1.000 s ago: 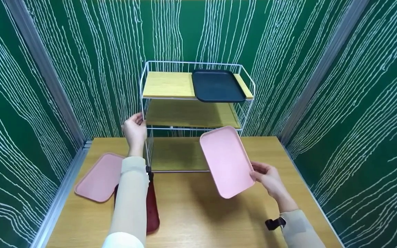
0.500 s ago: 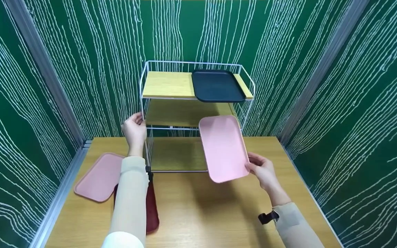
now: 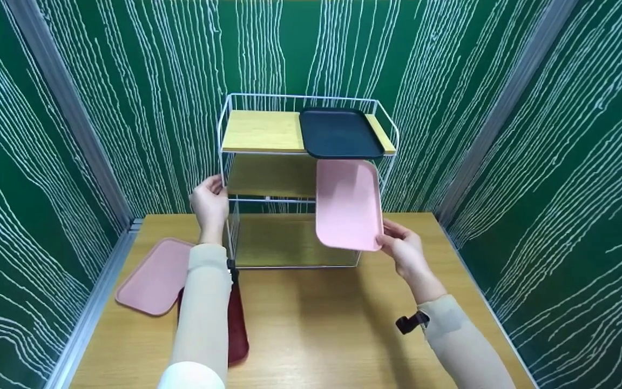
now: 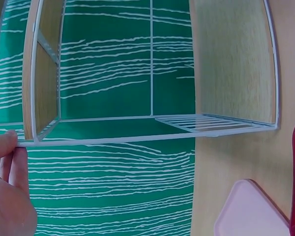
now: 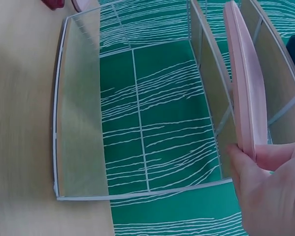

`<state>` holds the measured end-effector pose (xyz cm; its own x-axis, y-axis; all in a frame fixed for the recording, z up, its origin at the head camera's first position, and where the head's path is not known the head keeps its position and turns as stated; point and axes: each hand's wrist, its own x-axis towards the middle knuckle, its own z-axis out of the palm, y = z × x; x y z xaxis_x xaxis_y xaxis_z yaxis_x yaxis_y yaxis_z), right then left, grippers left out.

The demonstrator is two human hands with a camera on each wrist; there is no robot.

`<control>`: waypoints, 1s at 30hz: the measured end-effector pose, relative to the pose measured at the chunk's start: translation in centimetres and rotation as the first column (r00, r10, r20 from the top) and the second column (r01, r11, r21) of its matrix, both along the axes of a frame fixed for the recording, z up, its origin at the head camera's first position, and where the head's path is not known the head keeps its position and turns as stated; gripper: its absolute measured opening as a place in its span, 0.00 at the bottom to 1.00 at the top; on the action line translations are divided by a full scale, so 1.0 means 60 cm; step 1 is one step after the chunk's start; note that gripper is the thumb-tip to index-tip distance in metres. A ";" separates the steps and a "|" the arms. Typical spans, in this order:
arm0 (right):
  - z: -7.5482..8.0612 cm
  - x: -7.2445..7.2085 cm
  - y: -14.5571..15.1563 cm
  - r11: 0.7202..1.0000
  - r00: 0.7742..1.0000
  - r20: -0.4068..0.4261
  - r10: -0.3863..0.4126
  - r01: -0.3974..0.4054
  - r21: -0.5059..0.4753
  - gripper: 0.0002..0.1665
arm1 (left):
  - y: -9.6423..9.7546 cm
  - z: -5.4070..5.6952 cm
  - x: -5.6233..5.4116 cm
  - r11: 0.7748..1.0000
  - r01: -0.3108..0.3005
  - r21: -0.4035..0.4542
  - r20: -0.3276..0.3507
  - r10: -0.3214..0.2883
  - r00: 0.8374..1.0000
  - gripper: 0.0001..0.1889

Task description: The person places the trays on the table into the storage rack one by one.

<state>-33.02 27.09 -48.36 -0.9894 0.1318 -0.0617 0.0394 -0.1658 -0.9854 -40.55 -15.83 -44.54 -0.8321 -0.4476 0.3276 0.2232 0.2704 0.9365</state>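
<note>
A three-level white wire rack with wooden shelves (image 3: 262,132) stands at the back of the table. My left hand (image 3: 209,208) holds its left front upright at middle-shelf height; in the left wrist view the thumb and fingers pinch the white wire (image 4: 113,140). My right hand (image 3: 407,253) pinches a pink tray (image 3: 347,205) by its near right corner, thumb on top. The tray's far end is at the middle shelf's opening, just under the top shelf. Seen from the right wrist, the pink tray (image 5: 246,83) appears edge-on between the middle and top shelves.
A black tray (image 3: 340,132) lies on the top shelf's right part, its front overhanging slightly. Another pink tray (image 3: 154,278) lies on the table at left. Beside it a dark red tray (image 3: 238,335) is partly hidden under my left forearm. Green walls enclose the table.
My right hand has raised the pink tray and carried it forward, from in front of the rack to the middle shelf's opening, turning it straighter. My left hand has stayed on the upright.
</note>
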 end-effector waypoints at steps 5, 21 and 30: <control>0.015 -0.012 -0.005 1.000 1.000 -0.004 -0.004 0.004 -0.013 0.35 | 0.001 0.000 -0.001 1.000 0.000 -0.019 -0.025 0.000 1.000 0.14; 0.046 -0.031 -0.021 0.982 0.999 0.012 -0.034 0.036 -0.187 0.32 | 0.002 -0.001 0.002 1.000 0.005 0.004 -0.025 -0.005 1.000 0.15; 0.048 -0.022 -0.021 0.965 0.999 -0.003 -0.041 0.039 -0.260 0.33 | 0.000 -0.004 0.002 0.998 0.033 0.049 -0.018 -0.032 0.999 0.16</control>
